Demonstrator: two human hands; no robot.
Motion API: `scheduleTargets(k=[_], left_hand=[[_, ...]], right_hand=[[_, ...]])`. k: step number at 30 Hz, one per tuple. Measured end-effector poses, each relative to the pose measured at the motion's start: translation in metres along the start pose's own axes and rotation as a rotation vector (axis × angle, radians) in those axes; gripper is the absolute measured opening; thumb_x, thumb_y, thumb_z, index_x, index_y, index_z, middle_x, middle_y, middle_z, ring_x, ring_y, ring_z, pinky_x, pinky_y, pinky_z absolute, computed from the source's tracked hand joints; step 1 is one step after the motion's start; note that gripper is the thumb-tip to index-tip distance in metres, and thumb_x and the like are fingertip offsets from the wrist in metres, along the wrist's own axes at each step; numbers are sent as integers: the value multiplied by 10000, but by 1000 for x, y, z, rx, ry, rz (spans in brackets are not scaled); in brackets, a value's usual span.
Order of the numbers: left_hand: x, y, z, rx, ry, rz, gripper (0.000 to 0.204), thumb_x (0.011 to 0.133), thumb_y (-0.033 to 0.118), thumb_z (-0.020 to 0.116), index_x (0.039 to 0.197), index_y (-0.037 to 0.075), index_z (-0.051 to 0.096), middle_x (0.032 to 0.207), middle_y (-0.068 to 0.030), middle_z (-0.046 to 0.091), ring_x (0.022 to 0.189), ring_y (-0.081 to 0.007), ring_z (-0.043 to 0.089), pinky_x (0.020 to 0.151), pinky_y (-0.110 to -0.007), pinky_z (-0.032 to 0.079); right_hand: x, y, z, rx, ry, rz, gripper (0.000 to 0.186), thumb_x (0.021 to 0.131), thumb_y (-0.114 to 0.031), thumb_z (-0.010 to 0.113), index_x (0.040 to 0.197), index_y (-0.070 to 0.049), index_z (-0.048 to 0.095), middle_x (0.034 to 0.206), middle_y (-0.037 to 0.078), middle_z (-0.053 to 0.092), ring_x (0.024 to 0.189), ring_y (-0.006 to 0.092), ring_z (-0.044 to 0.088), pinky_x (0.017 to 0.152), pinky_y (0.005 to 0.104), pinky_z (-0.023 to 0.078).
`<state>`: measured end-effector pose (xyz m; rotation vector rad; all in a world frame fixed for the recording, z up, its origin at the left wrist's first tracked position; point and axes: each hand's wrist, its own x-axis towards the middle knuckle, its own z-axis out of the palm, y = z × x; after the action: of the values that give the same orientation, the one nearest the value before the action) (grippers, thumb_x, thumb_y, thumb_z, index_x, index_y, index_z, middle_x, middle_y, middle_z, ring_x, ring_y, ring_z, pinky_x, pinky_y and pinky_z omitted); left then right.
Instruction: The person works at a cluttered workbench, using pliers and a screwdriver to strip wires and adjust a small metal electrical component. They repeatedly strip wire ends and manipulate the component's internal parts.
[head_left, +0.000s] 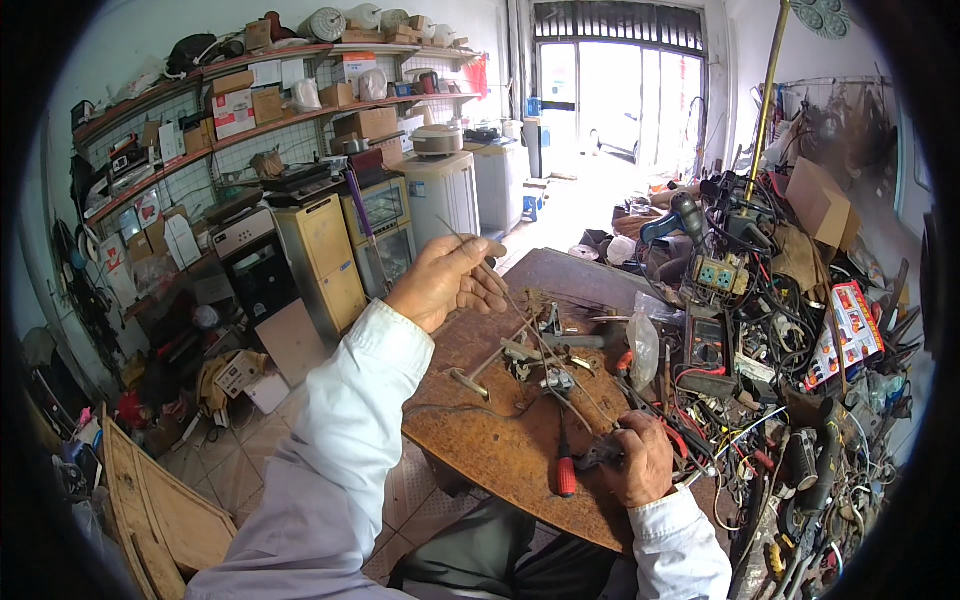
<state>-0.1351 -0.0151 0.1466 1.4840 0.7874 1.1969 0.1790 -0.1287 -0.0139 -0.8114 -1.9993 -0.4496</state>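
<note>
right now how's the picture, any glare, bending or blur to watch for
Head view: the doorway is blown out to white, its glare spilling onto the floor; head view: fisheye bends the shelves, and a black rim crops the corners; head view: the left hand and right hand look fairly sharp, while the upper right wall area looks hazy.

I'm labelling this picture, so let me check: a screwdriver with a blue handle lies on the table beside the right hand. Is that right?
Not quite: in the head view, the screwdriver has a red handle, not a blue one. It does lie on the table beside the right hand.
</note>
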Motion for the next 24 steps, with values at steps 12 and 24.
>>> scheduleTargets(k=[12, 24], left_hand=[[-9, -17, 27, -6, -272, 179, 305, 952, 51, 621, 1250, 27, 559, 1039, -106, 692, 979, -216, 691, 744, -288, 577], [-2, -46, 22, -105, -468, 155, 229, 1020, 102, 524, 1224, 20, 588, 1068, -154, 707, 1019, -251, 700, 732, -266, 570]], right_hand=[[-1, -7, 2, 244, -12, 241, 586, 650, -43, 827, 1129, -4, 493, 1055, 186, 605, 902, 358, 638, 750, 420, 535], [1, -6, 5, 581, -49, 607, 564, 738, -80, 738, 1227, 2, 470, 1028, 143, 629, 883, 209, 619, 813, 327, 512]])
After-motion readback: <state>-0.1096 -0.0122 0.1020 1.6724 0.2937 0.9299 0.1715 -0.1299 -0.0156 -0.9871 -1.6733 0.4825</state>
